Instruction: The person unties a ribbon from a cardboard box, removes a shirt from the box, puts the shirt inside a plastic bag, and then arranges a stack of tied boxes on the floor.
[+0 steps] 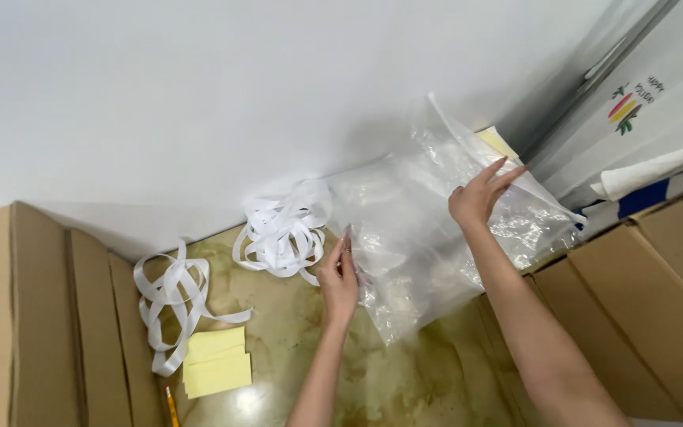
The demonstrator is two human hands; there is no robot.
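Note:
A large clear plastic bag (428,229) stands crumpled against the white wall on a mottled green-yellow floor (405,379). My left hand (340,277) pinches the bag's lower left edge with fingers together. My right hand (480,194) holds the bag's upper right side, fingers stretched along the plastic. A pale yellow sheet (498,142) shows behind the bag's top.
Two tangles of white paper strips lie by the wall: one (282,229) beside the bag, another (171,296) further left. A stack of yellow sheets (215,362) and a pencil (171,405) lie near it. Cardboard walls flank left (33,316) and right (650,292). White bags (642,103) hang at upper right.

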